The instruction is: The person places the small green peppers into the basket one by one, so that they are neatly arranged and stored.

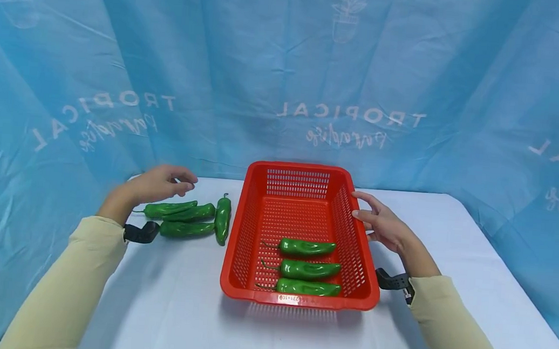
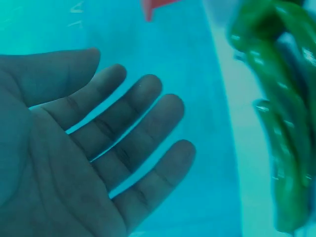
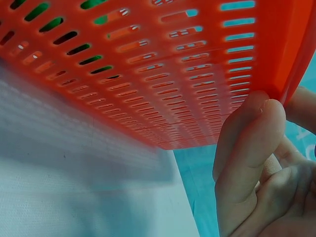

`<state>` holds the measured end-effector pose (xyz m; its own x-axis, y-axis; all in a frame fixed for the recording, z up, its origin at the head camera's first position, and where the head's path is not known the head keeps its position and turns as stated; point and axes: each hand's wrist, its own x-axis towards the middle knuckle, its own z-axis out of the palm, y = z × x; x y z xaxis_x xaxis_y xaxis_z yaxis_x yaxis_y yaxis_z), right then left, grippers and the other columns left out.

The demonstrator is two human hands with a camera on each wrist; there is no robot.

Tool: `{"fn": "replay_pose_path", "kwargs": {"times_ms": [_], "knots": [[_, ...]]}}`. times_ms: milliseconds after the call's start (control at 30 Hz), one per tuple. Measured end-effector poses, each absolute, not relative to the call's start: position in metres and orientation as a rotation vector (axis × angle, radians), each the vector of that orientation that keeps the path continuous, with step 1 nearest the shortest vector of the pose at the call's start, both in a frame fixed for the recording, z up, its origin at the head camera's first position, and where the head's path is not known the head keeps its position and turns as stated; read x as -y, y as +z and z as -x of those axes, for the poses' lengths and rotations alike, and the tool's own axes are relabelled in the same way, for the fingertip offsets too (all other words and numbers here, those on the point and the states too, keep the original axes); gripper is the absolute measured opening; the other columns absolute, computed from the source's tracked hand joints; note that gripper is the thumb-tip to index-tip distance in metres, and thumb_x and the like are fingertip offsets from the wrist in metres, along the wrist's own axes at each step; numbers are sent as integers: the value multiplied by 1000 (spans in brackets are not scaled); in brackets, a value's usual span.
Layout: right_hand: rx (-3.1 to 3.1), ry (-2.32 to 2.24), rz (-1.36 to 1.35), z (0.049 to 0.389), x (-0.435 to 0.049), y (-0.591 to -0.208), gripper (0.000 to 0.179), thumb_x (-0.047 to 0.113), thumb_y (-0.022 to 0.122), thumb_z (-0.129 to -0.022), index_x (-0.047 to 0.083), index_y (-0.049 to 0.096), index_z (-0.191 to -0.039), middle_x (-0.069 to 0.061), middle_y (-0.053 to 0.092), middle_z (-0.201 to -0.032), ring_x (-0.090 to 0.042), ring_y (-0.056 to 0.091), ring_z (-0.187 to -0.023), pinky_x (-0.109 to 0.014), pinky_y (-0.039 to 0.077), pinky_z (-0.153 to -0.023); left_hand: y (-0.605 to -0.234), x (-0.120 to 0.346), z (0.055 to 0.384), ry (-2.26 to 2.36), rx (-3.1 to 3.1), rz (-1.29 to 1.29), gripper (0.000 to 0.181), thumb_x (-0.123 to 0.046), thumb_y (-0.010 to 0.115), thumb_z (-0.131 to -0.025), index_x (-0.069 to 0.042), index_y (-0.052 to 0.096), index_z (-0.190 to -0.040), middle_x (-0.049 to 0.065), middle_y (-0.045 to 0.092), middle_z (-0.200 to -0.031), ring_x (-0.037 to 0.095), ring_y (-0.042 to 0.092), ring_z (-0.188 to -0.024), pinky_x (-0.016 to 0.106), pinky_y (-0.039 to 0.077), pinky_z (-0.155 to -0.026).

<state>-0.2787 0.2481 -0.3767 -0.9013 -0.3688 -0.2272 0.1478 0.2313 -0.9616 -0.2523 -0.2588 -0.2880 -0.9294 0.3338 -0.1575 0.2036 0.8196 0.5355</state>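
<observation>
Your left hand (image 1: 163,182), empty with fingers slightly apart, hangs near four loose green peppers (image 1: 194,212); best lower it and pinch one mid-body. Steady the red basket (image 1: 296,214), three peppers (image 1: 307,270) inside, with your right hand (image 1: 387,225) clamped on its right rim.

Curtained workspace (room type unclear), blue drapes (image 1: 249,48), white table (image 1: 177,308)

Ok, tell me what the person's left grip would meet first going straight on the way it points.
By the head view, the left grip would probably meet the red slotted rectangular plastic basket, near its far left corner; the grip's height is unclear, so it might pass over the rim.
</observation>
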Motion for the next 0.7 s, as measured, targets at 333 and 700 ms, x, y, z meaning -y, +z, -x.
{"fn": "replay_pose_path", "kwargs": {"times_ms": [333,700], "knots": [[-2081,-1728,186,277,-244,-379,71,28,60,-99,24,20,-158,2,71,-110,-17,75,-85,-39,61,-72,-334,266,240,619,-2923,-426,30,-15,52,-100,1,65,-122,21,67,-119,36,63,-107,55,53,-90],[-2148,-1697,174,278,-248,-379,72,28,62,-97,24,22,-157,-11,67,-121,-19,75,-84,-42,61,-73,-383,255,223,178,-3103,-570,20,-8,67,-88,-5,72,-107,15,70,-109,39,64,-107,55,53,-90]]}}
